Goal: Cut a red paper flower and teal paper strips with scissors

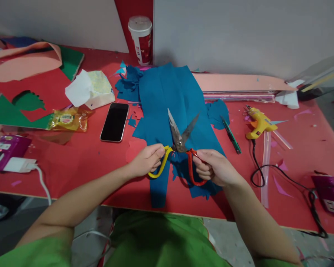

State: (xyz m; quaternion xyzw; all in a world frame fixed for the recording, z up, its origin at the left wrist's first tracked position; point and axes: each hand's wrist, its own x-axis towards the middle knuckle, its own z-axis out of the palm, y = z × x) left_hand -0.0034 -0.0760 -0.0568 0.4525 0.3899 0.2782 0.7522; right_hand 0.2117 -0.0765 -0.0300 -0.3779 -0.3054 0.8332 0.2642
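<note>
I hold the scissors [179,144] over the middle of the red table [100,181], blades spread in a V toward the far side. My left hand [147,159] grips the yellow handle [165,163], and my right hand [215,167] grips the red handle [191,167], so the two handles stand well apart. Beneath lie blue sheets [158,89], reaching from the far side down to the near edge; I cannot tell whether the blades touch them. Blue scraps [128,84] are bunched at their far left, and another blue piece [216,113] sits at their right, with a green pen-like tool [231,136] lying partly on it. Left of the sheets is a phone [114,122], and farther left a yellow wrapper [68,119] and a red sheet [41,89] with a hole cut in it. On the right lies a yellow glue gun [260,122], beside clear strips [265,159]. A lidded cup [140,40] stands at the far side.
</note>
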